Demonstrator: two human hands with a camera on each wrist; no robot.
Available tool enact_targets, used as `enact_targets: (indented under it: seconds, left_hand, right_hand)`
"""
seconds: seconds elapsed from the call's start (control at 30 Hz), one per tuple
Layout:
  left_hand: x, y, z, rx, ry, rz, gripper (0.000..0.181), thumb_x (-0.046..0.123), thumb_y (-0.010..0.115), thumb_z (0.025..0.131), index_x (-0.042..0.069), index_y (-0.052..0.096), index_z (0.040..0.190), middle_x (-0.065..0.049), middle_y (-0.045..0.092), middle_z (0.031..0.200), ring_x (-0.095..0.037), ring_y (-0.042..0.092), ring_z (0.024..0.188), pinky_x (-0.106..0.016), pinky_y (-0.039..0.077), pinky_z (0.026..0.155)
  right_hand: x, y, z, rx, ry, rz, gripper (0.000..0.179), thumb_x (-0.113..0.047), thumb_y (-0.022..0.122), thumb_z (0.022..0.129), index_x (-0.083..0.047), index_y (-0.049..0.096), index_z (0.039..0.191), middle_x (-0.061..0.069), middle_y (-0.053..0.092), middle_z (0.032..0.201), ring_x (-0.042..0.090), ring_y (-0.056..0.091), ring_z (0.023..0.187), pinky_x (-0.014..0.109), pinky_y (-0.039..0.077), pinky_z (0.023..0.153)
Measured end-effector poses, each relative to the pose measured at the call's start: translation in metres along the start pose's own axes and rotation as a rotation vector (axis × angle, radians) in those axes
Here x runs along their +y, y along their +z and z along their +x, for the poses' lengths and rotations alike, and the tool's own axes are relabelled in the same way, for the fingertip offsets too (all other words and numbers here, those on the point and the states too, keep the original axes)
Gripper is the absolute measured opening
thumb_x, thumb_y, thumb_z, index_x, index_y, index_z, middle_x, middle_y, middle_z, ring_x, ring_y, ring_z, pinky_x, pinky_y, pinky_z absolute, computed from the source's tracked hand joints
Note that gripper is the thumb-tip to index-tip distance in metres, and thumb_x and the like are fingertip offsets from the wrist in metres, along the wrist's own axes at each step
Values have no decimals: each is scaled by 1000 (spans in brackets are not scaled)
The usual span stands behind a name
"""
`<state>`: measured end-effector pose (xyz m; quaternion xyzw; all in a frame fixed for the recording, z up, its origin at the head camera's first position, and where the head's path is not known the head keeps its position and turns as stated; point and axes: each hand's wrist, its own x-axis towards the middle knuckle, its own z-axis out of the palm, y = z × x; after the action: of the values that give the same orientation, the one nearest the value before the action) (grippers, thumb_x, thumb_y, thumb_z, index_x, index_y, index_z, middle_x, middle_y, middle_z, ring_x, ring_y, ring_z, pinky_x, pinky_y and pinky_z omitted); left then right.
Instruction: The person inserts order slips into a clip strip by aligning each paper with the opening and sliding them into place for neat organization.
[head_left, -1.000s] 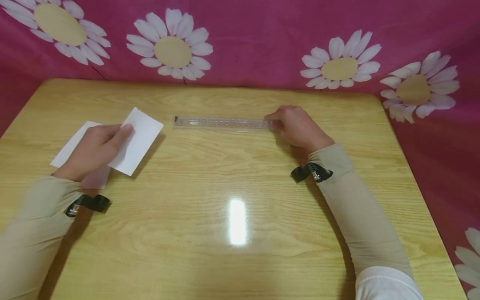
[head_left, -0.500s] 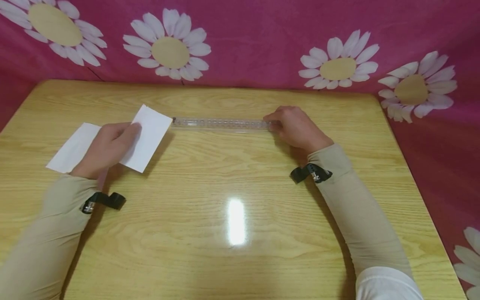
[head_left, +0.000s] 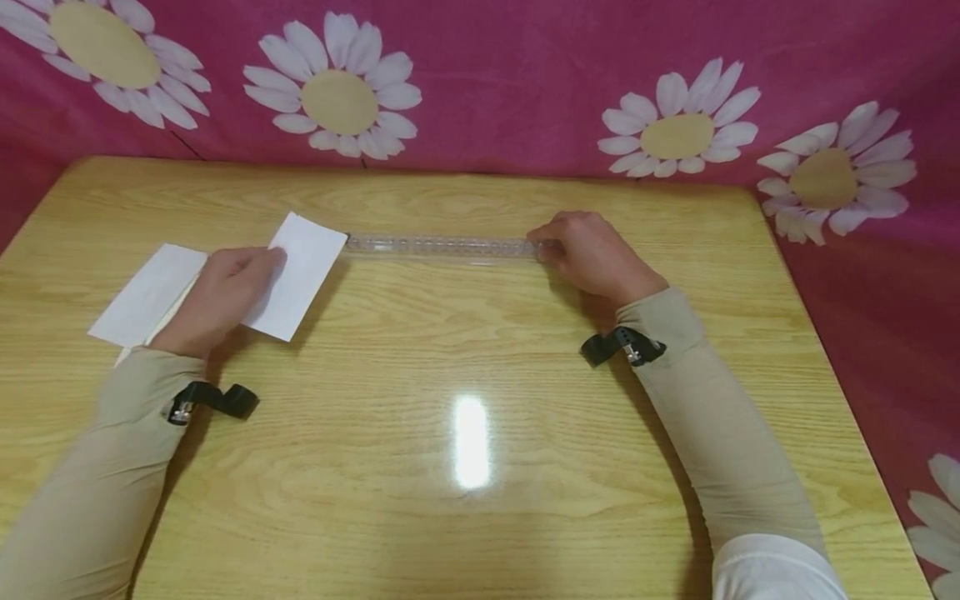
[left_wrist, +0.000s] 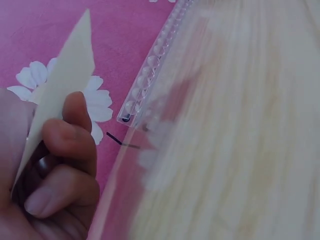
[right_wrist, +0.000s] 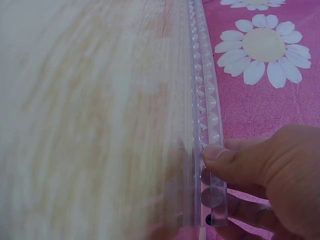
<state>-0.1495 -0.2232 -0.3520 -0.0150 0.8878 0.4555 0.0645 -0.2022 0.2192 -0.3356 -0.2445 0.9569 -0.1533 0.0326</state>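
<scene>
A white card (head_left: 302, 275) is pinched between the thumb and fingers of my left hand (head_left: 221, 296). Its right corner overlaps the left end of a long clear plastic strip (head_left: 442, 246) in the head view; whether they touch I cannot tell. Another white sheet (head_left: 150, 292) shows on the far side of this hand, and whether it joins the card is hidden. The strip lies along the back of the table, marked by a row of round clear shapes and a dark dot at each end. My right hand (head_left: 596, 258) pinches its right end, thumb (right_wrist: 219, 152) on the near face.
The wood-grain table (head_left: 420, 358) has a glossy surface with a bright light reflection. A pink cloth (head_left: 510, 92) printed with white daisies hangs behind it and down the right side. Black straps (head_left: 622, 346) sit on both wrists.
My left hand has moved right with the white card, bringing its corner to the strip's left end; it slows in the last half second. My right hand and the strip stay put.
</scene>
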Motion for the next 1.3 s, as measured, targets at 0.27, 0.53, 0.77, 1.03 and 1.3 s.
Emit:
enact_targets:
  seconds: [0.27,0.53,0.77,1.03,1.3]
  left_hand:
    - [-8,6,3,-61,-21,4,53,51,41,108,9,69,92,15,59,77,-3,54,81,-20,45,77]
    - [-7,6,3,-71,-5,63,56,52,39,108,5,69,105,14,61,84,-4,54,88,-18,43,83]
    - [-10,7,3,-57,-15,119,61,58,36,106,6,64,91,4,58,84,-11,51,86,-23,41,79]
    - [-11,8,4,-82,-43,169,62,65,39,103,8,57,84,1,49,73,-17,48,77,-30,39,69]
    - [-6,10,3,-78,-49,187,63,66,40,103,8,56,84,-3,48,74,-20,48,79,-31,39,69]
  right_hand:
    - [2,1,0,1,3,4,30,-7,65,100,-9,73,129,15,76,113,28,66,96,44,55,91]
    - [1,1,0,1,5,-3,30,-7,65,100,-9,73,129,16,76,112,28,66,95,43,55,91]
    - [0,0,0,0,-6,-3,30,-5,64,99,-7,73,128,16,76,112,30,67,96,45,56,92]
    - [-1,-2,1,-8,-12,-8,31,-6,64,99,-8,72,129,16,75,112,29,65,94,44,55,91]
    - [-1,-1,1,-8,-16,-17,29,-7,63,100,-8,73,128,16,76,110,29,65,93,44,54,91]
